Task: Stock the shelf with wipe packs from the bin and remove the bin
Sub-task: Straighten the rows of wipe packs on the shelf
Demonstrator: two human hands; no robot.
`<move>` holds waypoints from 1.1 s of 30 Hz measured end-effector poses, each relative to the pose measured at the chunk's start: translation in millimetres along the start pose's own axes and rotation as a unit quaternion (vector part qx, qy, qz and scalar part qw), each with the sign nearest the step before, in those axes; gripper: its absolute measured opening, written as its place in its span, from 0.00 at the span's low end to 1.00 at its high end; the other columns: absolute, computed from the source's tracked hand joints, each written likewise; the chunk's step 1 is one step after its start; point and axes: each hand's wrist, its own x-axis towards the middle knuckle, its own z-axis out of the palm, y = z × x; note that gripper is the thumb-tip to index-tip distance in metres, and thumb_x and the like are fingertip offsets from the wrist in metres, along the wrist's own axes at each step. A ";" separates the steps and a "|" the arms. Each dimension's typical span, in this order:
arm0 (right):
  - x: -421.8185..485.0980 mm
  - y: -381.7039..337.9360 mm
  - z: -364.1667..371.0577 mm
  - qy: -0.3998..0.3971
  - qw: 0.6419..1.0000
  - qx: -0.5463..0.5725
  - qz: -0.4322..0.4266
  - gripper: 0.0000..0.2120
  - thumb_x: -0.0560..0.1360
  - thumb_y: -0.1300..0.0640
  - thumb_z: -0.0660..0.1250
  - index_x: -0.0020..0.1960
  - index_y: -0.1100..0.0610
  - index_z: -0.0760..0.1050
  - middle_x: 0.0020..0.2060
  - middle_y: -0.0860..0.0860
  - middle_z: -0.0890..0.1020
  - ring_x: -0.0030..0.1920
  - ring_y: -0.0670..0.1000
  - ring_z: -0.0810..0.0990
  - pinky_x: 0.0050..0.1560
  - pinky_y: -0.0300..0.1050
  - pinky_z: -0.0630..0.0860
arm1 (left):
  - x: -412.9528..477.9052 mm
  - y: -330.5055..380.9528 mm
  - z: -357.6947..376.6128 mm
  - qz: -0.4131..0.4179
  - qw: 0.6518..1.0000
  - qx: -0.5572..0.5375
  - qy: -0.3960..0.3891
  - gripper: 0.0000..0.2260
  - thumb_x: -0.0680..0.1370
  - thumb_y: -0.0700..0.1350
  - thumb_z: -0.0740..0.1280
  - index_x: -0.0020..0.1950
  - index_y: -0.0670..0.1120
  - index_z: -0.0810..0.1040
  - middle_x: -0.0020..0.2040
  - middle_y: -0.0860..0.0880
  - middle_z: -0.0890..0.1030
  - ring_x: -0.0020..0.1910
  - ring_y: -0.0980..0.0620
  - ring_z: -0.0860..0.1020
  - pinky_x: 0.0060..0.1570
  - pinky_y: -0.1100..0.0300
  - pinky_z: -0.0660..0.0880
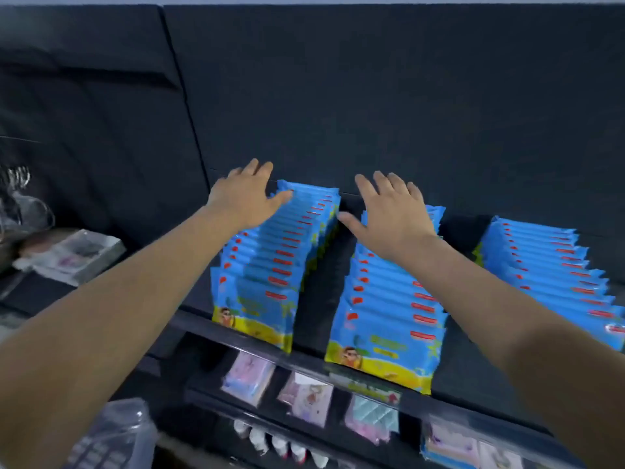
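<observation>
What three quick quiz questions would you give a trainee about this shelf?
1. True or false: the wipe packs stand in three rows on the shelf.
2. The right hand is above the far end of which row? A) left B) middle C) right
3. Fill in: the packs are mostly ___, with a yellow band at the bottom.
Key: 1 true; 2 B; 3 blue.
</observation>
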 end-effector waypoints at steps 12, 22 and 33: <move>15.4 -103.4 40.7 -0.063 0.977 0.138 0.152 0.32 0.78 0.39 0.53 0.73 0.60 0.60 0.67 0.57 0.69 0.66 0.58 0.68 0.62 0.53 0.71 | 17.8 -112.3 51.0 0.047 0.995 -0.010 -0.087 0.35 0.77 0.69 0.46 0.78 0.51 0.50 0.78 0.46 0.52 0.75 0.42 0.56 0.71 0.46 0.56; 38.9 -120.0 38.7 -0.053 0.678 0.623 0.388 0.33 0.70 0.26 0.54 0.56 0.52 0.77 0.50 0.47 0.83 0.50 0.49 0.81 0.57 0.49 0.75 | 7.2 -74.5 72.0 -0.102 0.718 -0.643 -0.245 0.29 0.77 0.69 0.47 0.62 0.53 0.76 0.61 0.50 0.79 0.62 0.50 0.76 0.69 0.51 0.65; 31.3 -119.8 43.3 -0.081 0.579 0.725 0.364 0.26 0.78 0.37 0.52 0.57 0.54 0.80 0.48 0.52 0.85 0.46 0.52 0.85 0.49 0.49 0.81 | 1.5 -54.2 80.5 -0.156 0.574 -0.748 -0.295 0.28 0.78 0.67 0.49 0.46 0.48 0.80 0.36 0.46 0.85 0.34 0.48 0.83 0.36 0.55 0.79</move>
